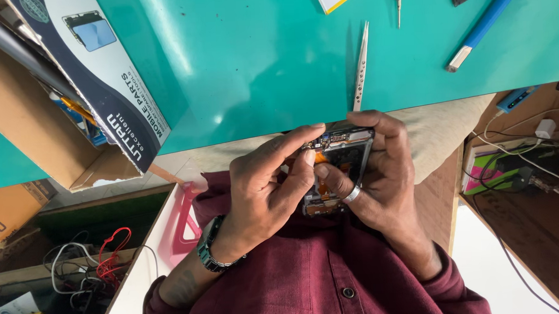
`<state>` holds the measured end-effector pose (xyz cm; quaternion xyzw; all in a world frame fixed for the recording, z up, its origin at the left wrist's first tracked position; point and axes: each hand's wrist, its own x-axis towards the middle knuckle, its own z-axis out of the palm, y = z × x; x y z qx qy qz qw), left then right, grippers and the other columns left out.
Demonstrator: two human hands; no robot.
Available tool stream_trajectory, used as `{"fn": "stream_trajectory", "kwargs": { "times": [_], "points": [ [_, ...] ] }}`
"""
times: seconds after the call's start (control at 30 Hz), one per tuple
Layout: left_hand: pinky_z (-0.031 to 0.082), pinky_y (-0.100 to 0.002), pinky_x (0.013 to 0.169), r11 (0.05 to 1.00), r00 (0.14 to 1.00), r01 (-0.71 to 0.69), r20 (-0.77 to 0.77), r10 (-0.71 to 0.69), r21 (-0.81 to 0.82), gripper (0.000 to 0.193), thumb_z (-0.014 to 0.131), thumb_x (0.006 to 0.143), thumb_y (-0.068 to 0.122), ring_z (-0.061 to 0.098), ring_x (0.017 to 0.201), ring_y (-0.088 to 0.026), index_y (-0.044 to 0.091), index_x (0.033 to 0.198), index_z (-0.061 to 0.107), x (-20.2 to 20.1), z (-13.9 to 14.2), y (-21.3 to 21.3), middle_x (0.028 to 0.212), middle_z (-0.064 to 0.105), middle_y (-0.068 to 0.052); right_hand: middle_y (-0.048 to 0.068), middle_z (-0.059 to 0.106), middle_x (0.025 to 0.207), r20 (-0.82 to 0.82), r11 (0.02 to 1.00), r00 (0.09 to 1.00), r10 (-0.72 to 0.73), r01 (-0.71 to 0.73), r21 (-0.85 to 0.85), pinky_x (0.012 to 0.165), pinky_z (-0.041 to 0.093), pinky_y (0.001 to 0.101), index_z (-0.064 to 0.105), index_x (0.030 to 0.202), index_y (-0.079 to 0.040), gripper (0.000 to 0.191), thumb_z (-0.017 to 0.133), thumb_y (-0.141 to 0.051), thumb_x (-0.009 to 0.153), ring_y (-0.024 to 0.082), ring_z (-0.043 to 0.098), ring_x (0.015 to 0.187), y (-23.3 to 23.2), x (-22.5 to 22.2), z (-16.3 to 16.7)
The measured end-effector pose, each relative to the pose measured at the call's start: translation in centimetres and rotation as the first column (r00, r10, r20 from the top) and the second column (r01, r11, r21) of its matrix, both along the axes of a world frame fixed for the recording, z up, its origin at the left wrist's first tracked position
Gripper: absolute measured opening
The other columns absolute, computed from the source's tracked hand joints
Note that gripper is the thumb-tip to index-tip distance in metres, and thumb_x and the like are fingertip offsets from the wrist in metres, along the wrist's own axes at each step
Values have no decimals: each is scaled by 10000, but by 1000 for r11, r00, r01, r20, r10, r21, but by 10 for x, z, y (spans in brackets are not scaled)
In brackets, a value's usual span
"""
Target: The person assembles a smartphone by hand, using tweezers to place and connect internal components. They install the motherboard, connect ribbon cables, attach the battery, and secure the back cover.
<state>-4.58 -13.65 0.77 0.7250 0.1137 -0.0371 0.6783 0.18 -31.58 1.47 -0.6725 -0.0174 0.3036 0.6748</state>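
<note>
Opened smartphone [332,170] gripped in both hands, just off the near edge of the green work mat [258,65].

Left hand [265,191] curled around the phone's left side, thumb and forefinger pressed onto its exposed circuit board. Right hand [379,172] wrapped around the right side, ringed thumb pressed against the frame. Lying on the mat: metal tweezers [360,67] just beyond the phone, a blue-handled tool [485,23] toward the far right corner, a printed cardboard box [90,71] at the left edge.
</note>
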Motion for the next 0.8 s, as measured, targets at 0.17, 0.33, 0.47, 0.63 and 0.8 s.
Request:
{"fn": "stream_trajectory", "kwargs": {
  "times": [0.17,0.33,0.47,0.63,0.8],
  "points": [
    [577,-195,684,1000,997,-1,79,-1,29,353,664,1063,-8,689,788,-56,87,1399,611,1,0,-3,1115,750,-84,129,649,1212,-24,996,997,-79,79,31,924,619,290,355,1357,-68,531,753,-97,1007,153,702,1074,3,-8,-3],
    [552,-203,643,999,999,24,47,-26,32,359,687,1038,0,653,733,-56,80,1381,620,2,-1,-5,948,709,-28,83,634,1125,-33,989,990,-139,140,36,833,566,223,380,1268,-79,429,745,-147,1054,85,649,953,5,-11,-10],
    [551,-209,650,998,998,28,61,-31,47,361,690,1047,4,647,719,-54,86,1391,615,1,-2,-5,957,702,-23,71,624,1113,-33,989,989,-148,148,16,835,560,219,386,1274,-80,430,742,-166,1048,76,638,952,7,-12,-9],
    [478,-218,571,997,1000,10,17,-11,80,355,695,1009,-5,569,650,-32,92,1346,639,2,-5,-3,941,712,-18,61,605,1068,32,978,991,-127,130,-161,787,562,228,395,1278,-77,475,761,-174,992,70,646,868,12,-12,-8],
    [443,-217,560,999,997,0,-82,3,35,413,683,1036,35,533,637,-23,84,1438,604,4,-6,1,874,706,0,104,618,1207,130,993,989,-75,86,-84,888,593,267,378,1277,-62,466,754,-128,1011,130,658,1044,15,-5,-15]
  ]
}}
